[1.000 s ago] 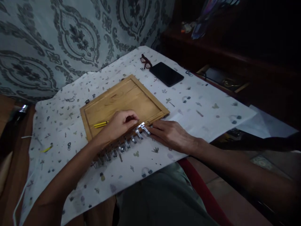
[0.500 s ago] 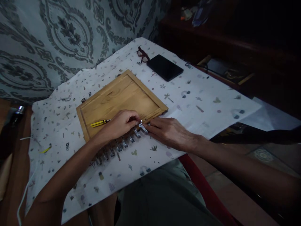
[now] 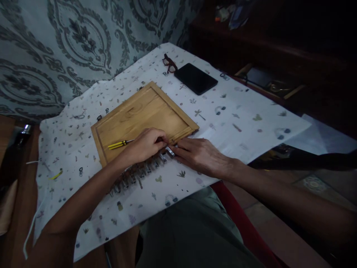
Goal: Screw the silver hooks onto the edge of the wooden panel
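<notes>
A framed wooden board (image 3: 139, 111) lies on the table, with several shiny metal hooks (image 3: 147, 169) along its near edge. My right hand (image 3: 205, 156) pinches one metal hook (image 3: 170, 151) at that edge, near the board's right corner. My left hand (image 3: 147, 143) rests over the board, thumb and fingers pressed together beside the same hook; what they hold is too small to make out. A yellow and black screwdriver (image 3: 118, 144) lies on the board by my left wrist, its shaft tip hidden behind the hand.
A black tablet (image 3: 196, 78) and dark red glasses (image 3: 169, 64) lie at the far side of the patterned tablecloth (image 3: 242, 115). At the left are a small yellow item (image 3: 56, 174) and a white cable (image 3: 32, 227). A patterned curtain (image 3: 80, 41) hangs behind.
The hook at my right fingers has turned slightly, and my left fingers have shifted a little at the board's edge. The rest of the table looks the same.
</notes>
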`<state>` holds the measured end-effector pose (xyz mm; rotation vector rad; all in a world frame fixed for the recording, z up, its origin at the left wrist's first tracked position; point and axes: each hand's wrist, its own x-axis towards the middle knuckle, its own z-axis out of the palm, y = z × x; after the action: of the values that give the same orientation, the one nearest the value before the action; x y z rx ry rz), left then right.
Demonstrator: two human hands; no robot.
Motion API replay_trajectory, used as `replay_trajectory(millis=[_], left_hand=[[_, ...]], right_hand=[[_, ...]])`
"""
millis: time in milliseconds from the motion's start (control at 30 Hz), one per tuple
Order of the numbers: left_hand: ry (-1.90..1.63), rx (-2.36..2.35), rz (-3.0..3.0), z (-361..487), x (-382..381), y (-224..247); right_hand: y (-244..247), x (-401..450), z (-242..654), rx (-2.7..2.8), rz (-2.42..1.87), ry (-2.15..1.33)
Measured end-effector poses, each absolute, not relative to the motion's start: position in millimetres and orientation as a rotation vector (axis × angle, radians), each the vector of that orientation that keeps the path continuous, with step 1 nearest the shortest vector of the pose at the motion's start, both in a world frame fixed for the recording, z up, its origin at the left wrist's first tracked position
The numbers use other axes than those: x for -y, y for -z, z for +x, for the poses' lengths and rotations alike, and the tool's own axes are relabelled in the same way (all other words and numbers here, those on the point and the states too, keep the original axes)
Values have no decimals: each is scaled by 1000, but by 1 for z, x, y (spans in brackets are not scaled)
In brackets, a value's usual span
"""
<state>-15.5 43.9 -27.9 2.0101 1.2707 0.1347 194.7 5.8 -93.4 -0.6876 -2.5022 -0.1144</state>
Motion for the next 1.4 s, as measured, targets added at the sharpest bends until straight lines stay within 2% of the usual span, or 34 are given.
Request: replay_trajectory(millis=[700,1033,1400], left_hand=[[-175,-1207,1777,-19,-51,28],[-253,-1247,1822,-24,-40,31],[-315,-1381,2100,-32,-8,13]], right_hand=[[91,-5,193,2463,-695,167],[91,-4,194,2491,-709,146],[91,-5,194,2481,-707,140]])
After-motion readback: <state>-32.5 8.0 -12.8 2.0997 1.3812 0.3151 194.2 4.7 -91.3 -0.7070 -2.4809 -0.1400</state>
